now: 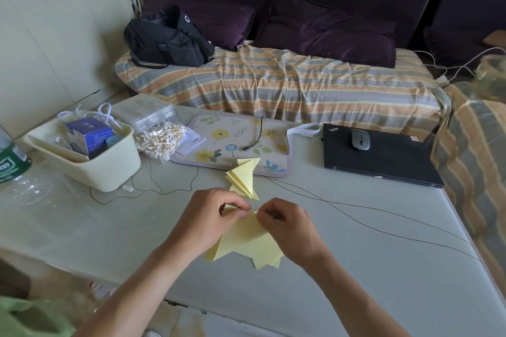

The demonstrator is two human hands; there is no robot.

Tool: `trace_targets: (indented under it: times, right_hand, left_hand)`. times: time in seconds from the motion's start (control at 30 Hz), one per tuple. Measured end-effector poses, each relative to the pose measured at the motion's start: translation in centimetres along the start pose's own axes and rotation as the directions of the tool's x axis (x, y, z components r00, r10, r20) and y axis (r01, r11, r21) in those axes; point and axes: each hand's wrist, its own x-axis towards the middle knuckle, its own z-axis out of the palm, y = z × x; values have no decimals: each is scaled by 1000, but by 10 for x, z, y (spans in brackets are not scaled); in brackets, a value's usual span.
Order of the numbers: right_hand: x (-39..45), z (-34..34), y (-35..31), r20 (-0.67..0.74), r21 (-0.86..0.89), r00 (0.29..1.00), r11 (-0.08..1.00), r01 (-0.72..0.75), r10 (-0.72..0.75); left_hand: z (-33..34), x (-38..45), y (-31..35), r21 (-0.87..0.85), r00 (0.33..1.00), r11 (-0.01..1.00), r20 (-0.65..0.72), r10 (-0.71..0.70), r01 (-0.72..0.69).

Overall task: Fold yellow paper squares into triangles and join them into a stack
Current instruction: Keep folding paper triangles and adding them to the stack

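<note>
Yellow paper (241, 241): light, thin, crease-prone; pinched at top corner by left hand (210, 216) and right hand (287, 224); best held by edges.

Both hands work at table (356, 268) centre-near. Bare tabletop to right of right hand (287, 230) & along near edge; only thin dark wires (383, 223) cross it, running right. Left of left hand (208, 216) also bare up to cream bin (109, 169) w/ loose cord by its base. Just beyond hands, folded yellow triangles (243, 178) block the way far; floral mat (235, 142) behind them. Far right: closed laptop (383, 159) w/ mouse (360, 139) on top. Far left: cotton swab bag (161, 142), clear box (145, 112).
</note>
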Motion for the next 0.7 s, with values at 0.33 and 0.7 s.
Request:
trace_targets:
  times: [0.33,0.7]
  right_hand:
    - [1,0,1,-9,-12,999,999,42,-42]
    - [2,-3,-2,37,79,998,995,-60,57]
  left_hand:
    - [0,1,-1,-64,1000,998,-10,-3,2]
    - [2,4,-6,-47,999,999,-51,14,-16]
